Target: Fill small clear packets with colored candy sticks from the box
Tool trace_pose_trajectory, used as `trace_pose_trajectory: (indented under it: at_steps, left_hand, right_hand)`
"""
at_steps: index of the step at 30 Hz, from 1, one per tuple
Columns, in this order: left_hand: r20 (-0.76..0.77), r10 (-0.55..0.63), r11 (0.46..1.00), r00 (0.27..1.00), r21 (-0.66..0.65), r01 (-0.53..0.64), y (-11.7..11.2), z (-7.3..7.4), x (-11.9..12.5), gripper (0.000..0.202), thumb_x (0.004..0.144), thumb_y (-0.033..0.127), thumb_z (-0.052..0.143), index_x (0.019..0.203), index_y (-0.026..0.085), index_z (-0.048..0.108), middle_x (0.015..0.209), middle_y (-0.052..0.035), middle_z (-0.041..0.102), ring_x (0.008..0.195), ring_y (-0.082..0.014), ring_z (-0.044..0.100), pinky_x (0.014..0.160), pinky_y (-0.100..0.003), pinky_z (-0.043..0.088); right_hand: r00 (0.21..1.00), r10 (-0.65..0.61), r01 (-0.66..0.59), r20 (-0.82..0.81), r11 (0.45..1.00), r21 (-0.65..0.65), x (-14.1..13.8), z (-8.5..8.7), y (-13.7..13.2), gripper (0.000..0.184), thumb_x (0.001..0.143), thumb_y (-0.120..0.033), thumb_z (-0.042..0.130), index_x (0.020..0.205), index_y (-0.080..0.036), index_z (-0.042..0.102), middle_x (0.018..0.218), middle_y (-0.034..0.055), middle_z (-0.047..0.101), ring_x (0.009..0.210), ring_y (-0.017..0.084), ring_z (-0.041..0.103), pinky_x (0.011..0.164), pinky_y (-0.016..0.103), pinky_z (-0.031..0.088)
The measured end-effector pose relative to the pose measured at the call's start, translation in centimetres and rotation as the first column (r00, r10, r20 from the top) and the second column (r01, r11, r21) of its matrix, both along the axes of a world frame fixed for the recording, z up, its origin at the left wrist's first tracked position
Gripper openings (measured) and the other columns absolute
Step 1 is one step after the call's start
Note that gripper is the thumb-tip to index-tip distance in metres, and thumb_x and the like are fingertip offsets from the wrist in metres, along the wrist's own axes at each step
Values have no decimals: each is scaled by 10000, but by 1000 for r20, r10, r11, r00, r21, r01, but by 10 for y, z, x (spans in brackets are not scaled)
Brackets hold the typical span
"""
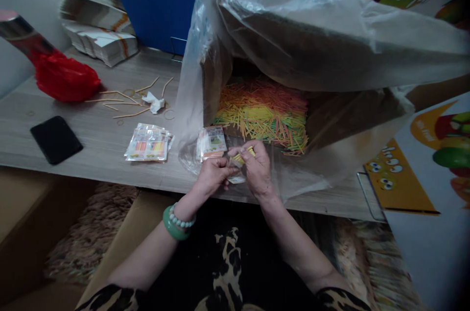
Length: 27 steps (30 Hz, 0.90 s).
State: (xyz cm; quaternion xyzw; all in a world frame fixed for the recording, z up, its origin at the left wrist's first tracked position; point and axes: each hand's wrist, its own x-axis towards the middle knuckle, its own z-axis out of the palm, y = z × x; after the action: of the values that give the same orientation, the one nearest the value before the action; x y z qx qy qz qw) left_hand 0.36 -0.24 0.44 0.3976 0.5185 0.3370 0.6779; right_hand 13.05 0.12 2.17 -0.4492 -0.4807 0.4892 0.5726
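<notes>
My left hand [213,174] pinches the edge of a small clear packet [237,179] near the table's front edge. In my right hand [259,170] is a bunch of short yellow sticks [244,155], held at the packet; whether their ends are inside it I cannot tell. Just beyond my left hand lies a stack of flat printed packets [212,141]. Further left are packets [149,143] with pink and yellow sticks showing through. Past my hands, a cardboard box lined with clear plastic [293,41] holds a heap of orange, yellow, pink and green sticks [262,112].
On the left of the table [110,149] lie a black phone [56,139], a red plastic bag [66,78], loose tan sticks [127,100] and a crumpled tissue [154,103]. Stacked cartons [99,32] stand behind. A printed fruit box [433,164] is at the right.
</notes>
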Motion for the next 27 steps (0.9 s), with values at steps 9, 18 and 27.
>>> trace_pose_trajectory:
  at_steps: [9,18,27]
  left_hand:
    - [62,-48,930,997,368,22,5,-5,-9,331,765,466,712,658,154,706,773,-42,626,797,-168,576,748,-284,467]
    - [367,21,987,930,142,-78,0,-2,-14,329,775,411,739,973,149,762,910,-76,726,816,-171,619,757,-276,468]
    - [170,42,956,985,279,-89,-17,0,-24,294,786,409,726,942,167,784,1036,-93,719,1003,-215,611,954,-339,433]
  right_hand:
    - [903,396,-388,168,918,-75,22,-2,13,128,877,-330,590,818,-217,605,1161,50,690,1124,218,615,1021,416,435]
    - [901,247,-231,357,969,-89,38,-12,5,151,794,-237,631,930,-228,697,953,24,697,924,201,621,885,359,478]
    - [874,201,-251,443,966,57,9,-18,-15,114,770,-201,558,666,-182,600,742,5,567,759,154,554,726,264,411]
